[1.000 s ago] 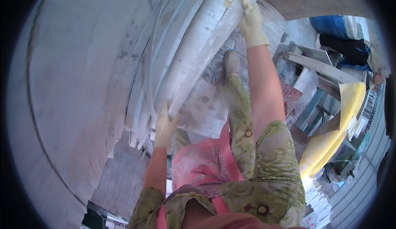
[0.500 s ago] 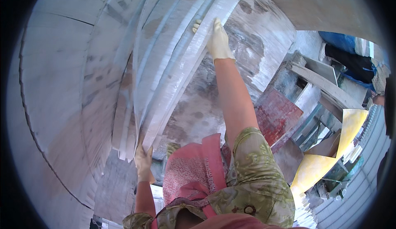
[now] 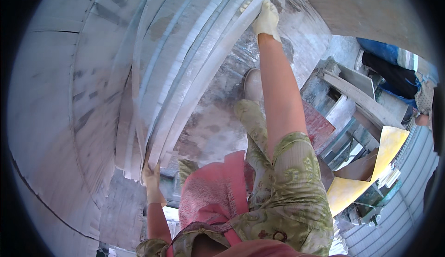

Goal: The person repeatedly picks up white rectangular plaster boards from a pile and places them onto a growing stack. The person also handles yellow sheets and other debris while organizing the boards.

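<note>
Both my hands wear cream gloves and grip a long, pale, flat board (image 3: 222, 58), which leans at the front of a row of similar upright boards. My right hand (image 3: 267, 20) is closed over its far end, thumb on the near side and fingertips showing past the edge. At the near end, my left hand (image 3: 151, 180) is wrapped round the lower corner. The board's material is hard to tell; its face looks smooth and whitish. Behind it stand several more pale boards (image 3: 171, 39), their edges spread slightly apart.
Large grey-white panels (image 3: 51, 99) fill the left side. My shoe (image 3: 252, 85) stands on the stained floor (image 3: 208, 113). To the right are a wooden frame (image 3: 361, 95), a reddish board (image 3: 317, 125) and a bent yellow sheet (image 3: 354, 190). Another person's dark-clad leg (image 3: 391, 69) is at far right.
My right hand has moved farther away and slightly right, and my left hand slightly left. A gap behind the front board looks wider. My shoe and trouser leg have come into view.
</note>
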Motion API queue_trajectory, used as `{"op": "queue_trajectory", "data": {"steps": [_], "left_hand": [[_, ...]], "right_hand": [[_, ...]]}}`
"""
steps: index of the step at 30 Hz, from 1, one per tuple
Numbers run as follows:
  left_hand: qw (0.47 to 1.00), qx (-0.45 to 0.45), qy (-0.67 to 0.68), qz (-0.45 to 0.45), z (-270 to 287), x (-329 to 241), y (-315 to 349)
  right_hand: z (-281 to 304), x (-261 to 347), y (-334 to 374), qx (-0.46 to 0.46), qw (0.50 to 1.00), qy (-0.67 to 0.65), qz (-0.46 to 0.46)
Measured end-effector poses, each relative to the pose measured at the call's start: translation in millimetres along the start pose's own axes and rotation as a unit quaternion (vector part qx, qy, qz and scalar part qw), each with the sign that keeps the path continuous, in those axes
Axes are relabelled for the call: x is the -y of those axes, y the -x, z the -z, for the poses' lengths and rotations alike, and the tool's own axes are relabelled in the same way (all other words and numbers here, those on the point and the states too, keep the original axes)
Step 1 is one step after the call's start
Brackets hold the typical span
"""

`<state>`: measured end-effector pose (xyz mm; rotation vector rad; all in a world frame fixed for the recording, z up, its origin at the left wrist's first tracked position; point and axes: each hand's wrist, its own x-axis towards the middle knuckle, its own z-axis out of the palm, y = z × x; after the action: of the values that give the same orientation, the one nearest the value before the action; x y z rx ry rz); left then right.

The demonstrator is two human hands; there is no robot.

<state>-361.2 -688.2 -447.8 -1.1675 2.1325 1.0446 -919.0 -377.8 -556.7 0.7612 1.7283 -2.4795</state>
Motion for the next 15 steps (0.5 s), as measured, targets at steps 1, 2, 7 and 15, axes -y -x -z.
{"op": "queue_trajectory", "data": {"steps": [1, 2, 7, 15], "left_hand": [[0.999, -0.023, -0.036, -0.011, -1.4, -3.0, 1.1], [0.992, -0.056, -0.105, -0.033, -4.4, -6.4, 1.5], [0.974, -0.112, -0.197, -0.029, -19.8, -17.2, -1.5], [0.966, -0.109, -0.231, -0.035, -21.0, -32.6, -0.2]], "right_hand": [[-1.4, 3.0, -5.2, -0.013, 0.999, 0.028, 0.012], [-0.6, 5.5, -7.2, 0.022, 1.0, 0.015, 0.008], [2.5, 6.6, -13.7, 0.0, 0.989, 0.131, -0.075], [0.4, 32.7, -14.8, 0.014, 0.87, 0.49, 0.057]]}}
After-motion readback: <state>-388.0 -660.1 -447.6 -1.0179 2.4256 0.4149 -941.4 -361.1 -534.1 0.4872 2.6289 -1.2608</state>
